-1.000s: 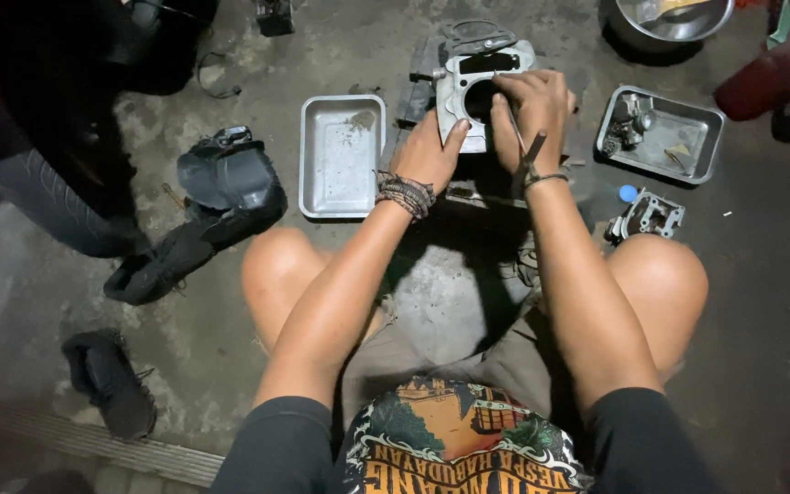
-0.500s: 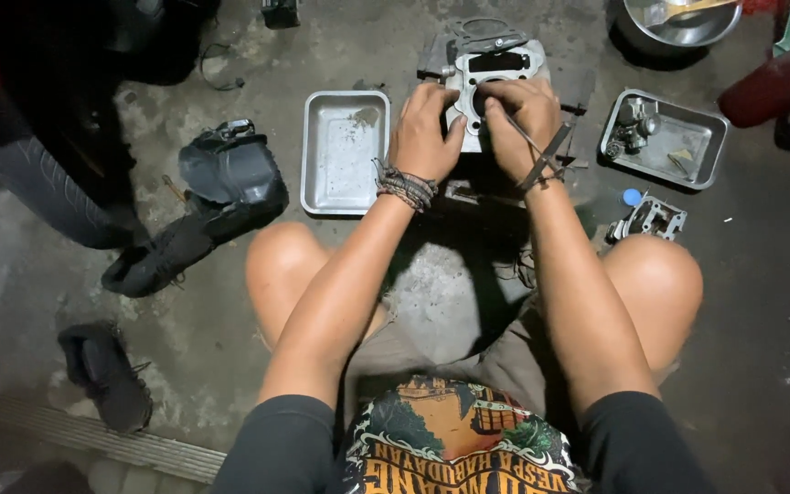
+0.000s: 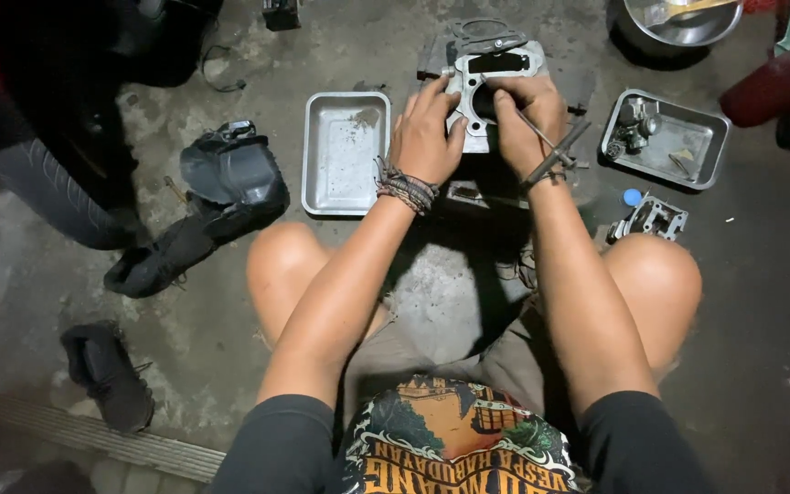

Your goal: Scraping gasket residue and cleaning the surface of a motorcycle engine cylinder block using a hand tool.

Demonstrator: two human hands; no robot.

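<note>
My left hand [image 3: 427, 137] grips engine cylinder block [image 3: 491, 69] on floor [image 3: 450, 293]; my right hand [image 3: 525, 119] clamps thin scraper tool [image 3: 541, 137] against it; empty steel tray [image 3: 345, 155] just left.

Empty steel tray [image 3: 345, 155], black shoe [image 3: 107, 375]

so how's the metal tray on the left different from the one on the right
The left tray lies beside the left hand and holds only grime and specks; the right tray sits past the right hand and holds small metal parts. The left tray lies lengthwise away from the person and squarely; the right tray lies crosswise and skewed. Both are shallow rectangular silver trays on the concrete floor, flanking the engine part that both hands grip.
</note>
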